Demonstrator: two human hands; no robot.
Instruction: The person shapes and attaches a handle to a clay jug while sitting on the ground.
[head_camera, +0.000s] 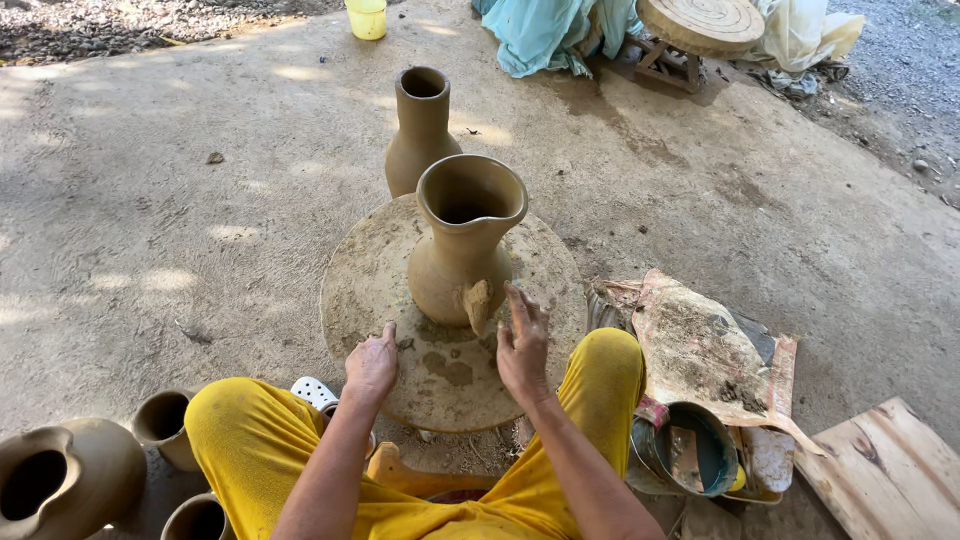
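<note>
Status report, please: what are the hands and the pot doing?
Left hand flat on round clay-smeared wheel. Right hand open beside wet brown clay jug. Nothing blocking.

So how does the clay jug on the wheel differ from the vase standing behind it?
The jug stands on the round wheel; the vase stands on the ground beyond it. The jug has a wide flared mouth with a pinched spout; the vase has a narrow, straight neck. The jug has a lump of clay at its base, by the right hand; the vase stands untouched. Both are upright, bare brown clay.

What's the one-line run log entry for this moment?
left hand: on wheel rim | right hand: open by clay lump at jug base | vase: behind wheel
</note>
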